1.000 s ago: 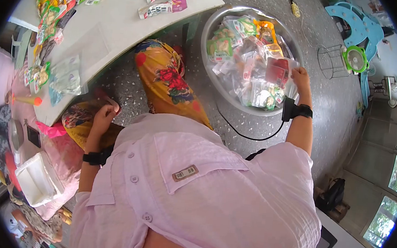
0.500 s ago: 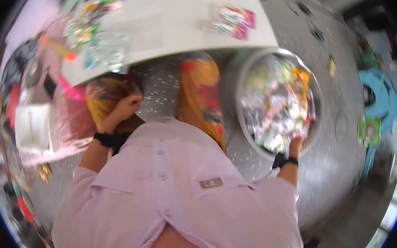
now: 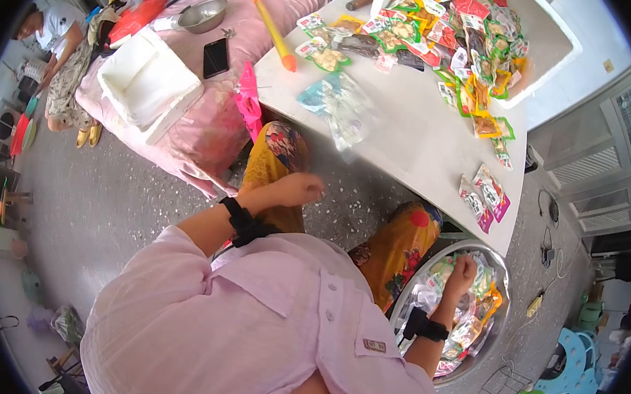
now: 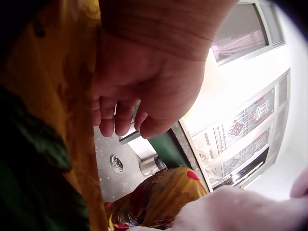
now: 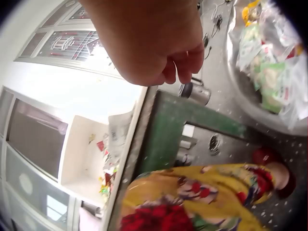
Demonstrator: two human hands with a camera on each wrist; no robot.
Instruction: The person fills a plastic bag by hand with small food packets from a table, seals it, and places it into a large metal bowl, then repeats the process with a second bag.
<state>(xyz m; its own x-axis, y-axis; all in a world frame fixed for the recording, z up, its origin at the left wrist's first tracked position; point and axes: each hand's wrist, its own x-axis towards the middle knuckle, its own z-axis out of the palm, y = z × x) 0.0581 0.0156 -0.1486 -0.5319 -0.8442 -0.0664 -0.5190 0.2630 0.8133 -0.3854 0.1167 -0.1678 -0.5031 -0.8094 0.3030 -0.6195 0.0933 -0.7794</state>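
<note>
My left hand [image 3: 297, 190] hovers by my left thigh, its fingers loosely bent and nothing in them; the left wrist view shows the palm and hanging fingers [image 4: 124, 115]. My right hand [image 3: 462, 275] is over the metal basin [image 3: 505, 282], fingers loosely curled, with no packet showing in it. In the right wrist view the right hand [image 5: 154, 48] appears beside the table edge. The basin on the floor holds many sealed food packets [image 3: 477, 324]. Two pink-and-white packets [image 3: 484, 195] lie side by side at the table's near right corner.
On the white table [image 3: 409, 134] are clear plastic bags [image 3: 344, 114], a yellow-orange stick [image 3: 273, 34] and a white foam box [image 3: 557, 49] spilling packets. A pink-covered bed with a phone [image 3: 216, 56] is at left, where another person [image 3: 63, 59] sits. Cables lie on the floor at right.
My head has turned, bringing more table and bed into view. The right hand held a reddish packet over the basin; now none shows in it. The left hand stays by the thigh.
</note>
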